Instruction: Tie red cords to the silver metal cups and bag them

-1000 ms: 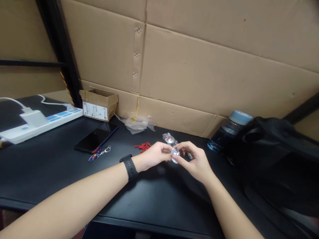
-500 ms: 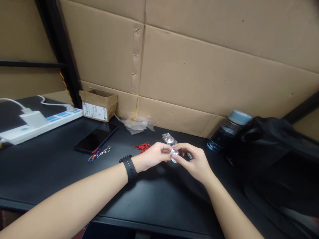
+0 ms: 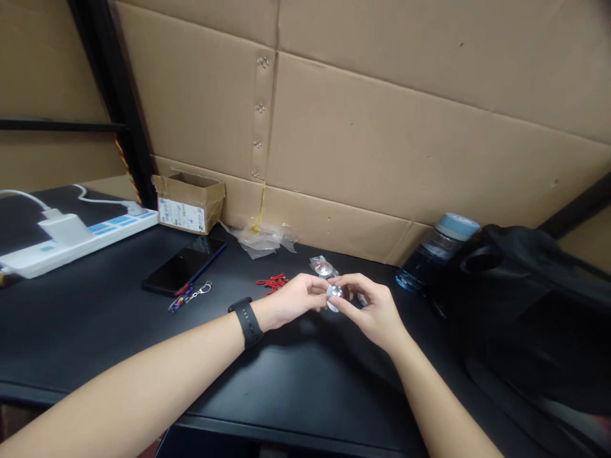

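A small round silver disc point(image 3: 333, 299) with a shiny domed face is held up just above the desk. My right hand point(image 3: 375, 310) pinches its near side between thumb and fingers. From the left, the fingertips of my left hand point(image 3: 301, 298) close on the disc's edge, partly hidden behind it. Just beyond my hands lies a similar silver round piece in clear plastic wrap point(image 3: 323, 267). A tangle of red cord point(image 3: 272, 281) rests beyond my left wrist. Another small wrapped piece point(image 3: 361, 298) shows partly behind my right fingers.
On the black desk point(image 3: 286, 388), a phone point(image 3: 184, 266) and a keychain point(image 3: 191, 295) lie to the left. Behind them stand a cardboard box point(image 3: 188, 203), a power strip point(image 3: 102, 236) and a crumpled plastic bag point(image 3: 262, 238). A water bottle point(image 3: 436, 251) and black bag point(image 3: 539, 324) are right.
Both hands keep the disc in nearly the same place. The disc appears very slightly turned, and the view has shifted a little.
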The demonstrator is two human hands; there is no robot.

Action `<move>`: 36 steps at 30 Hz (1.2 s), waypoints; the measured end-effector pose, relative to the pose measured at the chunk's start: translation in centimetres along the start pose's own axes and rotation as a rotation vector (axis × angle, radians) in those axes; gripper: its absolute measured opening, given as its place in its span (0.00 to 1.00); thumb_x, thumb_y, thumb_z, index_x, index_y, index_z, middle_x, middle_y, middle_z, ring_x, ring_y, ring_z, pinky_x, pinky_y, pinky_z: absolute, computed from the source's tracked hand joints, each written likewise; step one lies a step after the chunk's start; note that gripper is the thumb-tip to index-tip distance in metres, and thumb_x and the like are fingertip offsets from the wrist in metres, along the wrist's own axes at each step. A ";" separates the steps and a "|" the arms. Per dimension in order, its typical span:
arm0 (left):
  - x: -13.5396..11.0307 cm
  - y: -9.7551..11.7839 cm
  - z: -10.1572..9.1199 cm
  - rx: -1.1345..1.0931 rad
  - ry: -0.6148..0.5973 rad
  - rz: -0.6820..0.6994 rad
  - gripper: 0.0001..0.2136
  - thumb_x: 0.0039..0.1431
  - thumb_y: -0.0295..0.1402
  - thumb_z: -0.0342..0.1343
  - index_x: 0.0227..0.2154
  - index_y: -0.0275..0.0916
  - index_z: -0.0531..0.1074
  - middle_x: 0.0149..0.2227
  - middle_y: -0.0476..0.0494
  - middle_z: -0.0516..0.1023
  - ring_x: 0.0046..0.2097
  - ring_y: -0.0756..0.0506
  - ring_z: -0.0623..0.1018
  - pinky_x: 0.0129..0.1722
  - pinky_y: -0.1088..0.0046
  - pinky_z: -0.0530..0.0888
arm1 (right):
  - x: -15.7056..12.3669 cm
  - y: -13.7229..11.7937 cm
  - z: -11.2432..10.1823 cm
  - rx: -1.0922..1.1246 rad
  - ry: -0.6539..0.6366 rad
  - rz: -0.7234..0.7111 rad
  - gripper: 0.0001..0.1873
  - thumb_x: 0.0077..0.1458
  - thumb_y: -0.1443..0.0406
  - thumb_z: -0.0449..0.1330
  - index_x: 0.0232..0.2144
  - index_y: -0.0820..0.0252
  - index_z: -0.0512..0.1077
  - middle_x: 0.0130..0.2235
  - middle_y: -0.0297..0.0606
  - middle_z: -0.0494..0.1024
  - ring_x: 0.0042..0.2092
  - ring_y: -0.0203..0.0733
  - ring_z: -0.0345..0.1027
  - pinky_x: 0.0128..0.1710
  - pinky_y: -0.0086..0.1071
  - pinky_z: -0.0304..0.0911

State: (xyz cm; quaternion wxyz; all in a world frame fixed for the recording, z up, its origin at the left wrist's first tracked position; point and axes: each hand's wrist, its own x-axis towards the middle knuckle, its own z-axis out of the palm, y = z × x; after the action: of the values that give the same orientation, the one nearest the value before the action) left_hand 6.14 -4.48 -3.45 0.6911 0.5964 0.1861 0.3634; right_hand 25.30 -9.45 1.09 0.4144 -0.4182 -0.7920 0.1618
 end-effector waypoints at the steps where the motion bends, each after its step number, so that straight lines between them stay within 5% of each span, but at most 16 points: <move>1: 0.0 0.0 0.0 0.004 0.000 0.002 0.14 0.54 0.36 0.69 0.41 0.33 0.82 0.32 0.44 0.79 0.33 0.51 0.73 0.34 0.76 0.67 | 0.0 0.0 0.0 0.001 -0.001 -0.004 0.10 0.59 0.60 0.68 0.42 0.53 0.78 0.42 0.38 0.84 0.33 0.39 0.72 0.36 0.33 0.69; 11: 0.0 -0.1 -0.1 0.009 0.008 0.013 0.14 0.53 0.35 0.68 0.41 0.33 0.81 0.34 0.43 0.79 0.35 0.49 0.74 0.34 0.75 0.66 | 0.1 0.0 0.0 -0.007 0.002 0.006 0.14 0.58 0.59 0.69 0.46 0.52 0.77 0.38 0.36 0.82 0.33 0.39 0.72 0.35 0.33 0.69; 18: 0.1 0.2 0.0 0.065 0.018 0.011 0.15 0.53 0.39 0.69 0.40 0.33 0.81 0.34 0.44 0.78 0.33 0.50 0.72 0.33 0.75 0.66 | 0.4 -0.1 0.1 -0.011 0.044 -0.062 0.11 0.58 0.60 0.69 0.44 0.51 0.80 0.48 0.43 0.77 0.39 0.43 0.74 0.36 0.36 0.72; 24: 0.0 0.4 0.2 0.087 0.030 0.018 0.13 0.54 0.39 0.68 0.38 0.34 0.81 0.32 0.45 0.78 0.34 0.51 0.73 0.34 0.76 0.66 | 0.5 -0.4 0.0 0.004 0.087 -0.051 0.07 0.57 0.61 0.70 0.40 0.51 0.82 0.39 0.38 0.79 0.36 0.42 0.73 0.33 0.35 0.69; 36: -0.1 0.7 0.8 0.111 0.127 0.050 0.16 0.57 0.42 0.66 0.41 0.34 0.80 0.33 0.45 0.77 0.31 0.51 0.70 0.33 0.75 0.66 | 0.3 0.3 0.1 0.010 0.084 0.039 0.04 0.59 0.61 0.67 0.36 0.53 0.81 0.46 0.40 0.84 0.48 0.49 0.79 0.46 0.39 0.73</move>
State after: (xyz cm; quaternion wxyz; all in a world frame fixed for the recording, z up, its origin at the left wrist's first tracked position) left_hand 6.45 -5.06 -2.65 0.6344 0.6140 0.2345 0.4068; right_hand 25.32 -8.97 1.03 0.4463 -0.4377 -0.7648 0.1562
